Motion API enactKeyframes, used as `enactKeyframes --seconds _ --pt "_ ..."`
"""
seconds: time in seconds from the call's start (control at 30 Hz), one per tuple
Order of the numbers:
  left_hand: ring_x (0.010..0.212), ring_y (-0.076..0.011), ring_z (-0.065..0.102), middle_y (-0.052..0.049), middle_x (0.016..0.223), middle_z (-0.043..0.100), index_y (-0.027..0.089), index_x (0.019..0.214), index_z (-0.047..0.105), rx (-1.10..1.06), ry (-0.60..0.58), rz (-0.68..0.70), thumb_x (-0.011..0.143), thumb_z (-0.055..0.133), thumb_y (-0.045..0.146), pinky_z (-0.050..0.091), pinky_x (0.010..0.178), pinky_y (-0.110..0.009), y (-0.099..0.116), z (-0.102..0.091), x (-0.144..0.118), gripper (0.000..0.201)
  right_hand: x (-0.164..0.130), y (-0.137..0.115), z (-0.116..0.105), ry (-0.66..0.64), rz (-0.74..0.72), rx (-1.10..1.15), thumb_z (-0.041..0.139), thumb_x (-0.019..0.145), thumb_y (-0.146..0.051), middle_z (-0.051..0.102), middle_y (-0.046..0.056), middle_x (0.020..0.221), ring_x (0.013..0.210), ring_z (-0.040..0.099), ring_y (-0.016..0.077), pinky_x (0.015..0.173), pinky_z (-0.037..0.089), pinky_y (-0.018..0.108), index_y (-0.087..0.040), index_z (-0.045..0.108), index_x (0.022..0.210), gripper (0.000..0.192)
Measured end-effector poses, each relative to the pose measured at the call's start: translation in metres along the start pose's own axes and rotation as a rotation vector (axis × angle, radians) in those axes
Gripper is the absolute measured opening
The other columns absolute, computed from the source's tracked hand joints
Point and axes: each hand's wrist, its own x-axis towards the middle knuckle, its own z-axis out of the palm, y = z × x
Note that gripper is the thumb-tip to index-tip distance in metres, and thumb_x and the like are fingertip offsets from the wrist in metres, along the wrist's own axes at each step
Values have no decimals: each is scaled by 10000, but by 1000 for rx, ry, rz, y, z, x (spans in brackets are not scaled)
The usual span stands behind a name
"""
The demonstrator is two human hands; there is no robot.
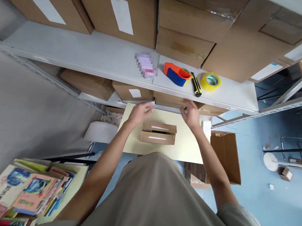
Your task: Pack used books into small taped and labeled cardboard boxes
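A small cardboard box (157,139) lies on the pale yellow tabletop (187,153) in front of me. Its top flaps are partly raised, with a dark gap between them and white strips on the cardboard. My left hand (139,114) hovers beyond the box to the left, fingers loosely bent and apart from the thumb. On the far right side, my right hand (191,115) is held above the table, its fingers curved with a gap to the thumb. Neither hand touches the box, and I see nothing held in either one.
Above the table, a grey shelf (92,50) carries large cartons (129,9), a tape dispenser (176,74), a utility knife (195,85) and a yellow tape roll (210,82). An open carton (226,153) stands right of the table. Books (35,190) are stacked lower left.
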Motion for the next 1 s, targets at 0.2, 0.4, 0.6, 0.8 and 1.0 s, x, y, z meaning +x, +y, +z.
enactKeyframes --seconds 0.2,0.4,0.6,0.8,1.0 --pt "804 -227 709 -36 854 747 200 1264 836 -31 186 245 1056 709 282 586 895 -365 93 1 69 257 144 -45 -20 -73 39 -296 573 1120 -293 645 336 1635 1573 580 460 1334 418 669 -41 563 1605 546" --pt "985 -192 785 -120 1406 763 214 1425 750 -206 156 326 978 639 99 638 991 -357 87 14 43 475 173 -45 2 -177 169 -343 563 1126 -312 754 374 1395 1451 679 492 1312 372 739 37 550 1558 555" --pt "1032 -210 808 -102 1236 829 227 1337 751 -400 181 148 1052 723 282 656 1011 -368 48 15 -41 292 79 -63 17 -66 208 193 720 1063 -678 799 199 1278 1249 762 422 1155 590 671 -176 580 1480 668" --pt "972 -211 798 -75 1082 824 227 1117 733 -511 200 -9 1026 817 589 659 940 -343 22 23 -140 383 -72 -120 61 -272 353 902 921 792 -876 821 67 1107 1038 775 292 1009 685 480 -295 586 1205 788" --pt "1020 -244 793 -83 1096 813 244 1082 740 -476 117 -188 1030 750 629 651 1015 -391 5 15 -192 389 -119 -157 88 -358 524 835 837 825 -921 739 50 1120 1065 697 270 1028 653 457 -296 558 1170 766"
